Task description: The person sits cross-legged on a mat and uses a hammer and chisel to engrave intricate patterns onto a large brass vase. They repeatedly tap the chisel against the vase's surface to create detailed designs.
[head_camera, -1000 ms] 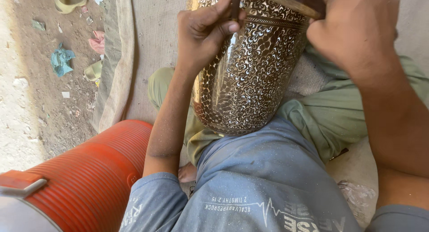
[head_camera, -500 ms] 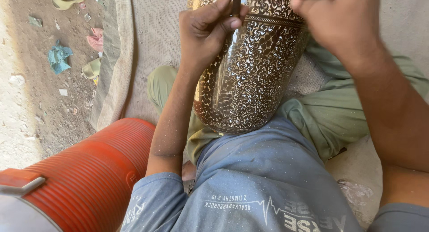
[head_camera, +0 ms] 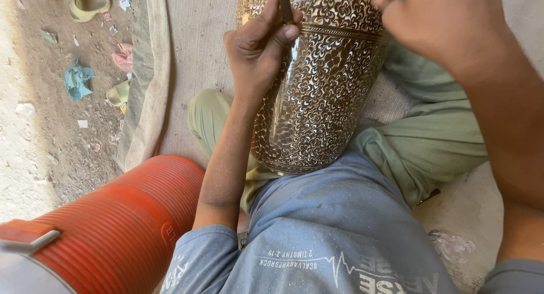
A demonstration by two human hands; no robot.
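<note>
A tall brass vase (head_camera: 317, 84), covered in fine engraved floral pattern, lies tilted in my lap between my green-trousered legs. My left hand (head_camera: 258, 47) pinches a thin metal chisel (head_camera: 285, 5) against the vase's upper band. My right hand (head_camera: 436, 22) is closed above the vase at the top right; what it holds is hidden at the frame edge.
A ribbed orange cooler jug (head_camera: 113, 226) stands at my left knee. I sit on a beige woven mat (head_camera: 187, 50). Beyond its edge is dirt ground with a yellow-green sandal (head_camera: 90, 4), cloth scraps (head_camera: 76, 81) and litter.
My right hand has moved slightly right and up toward the frame edge. My left hand still keeps the chisel on the vase, and the view has shifted a little.
</note>
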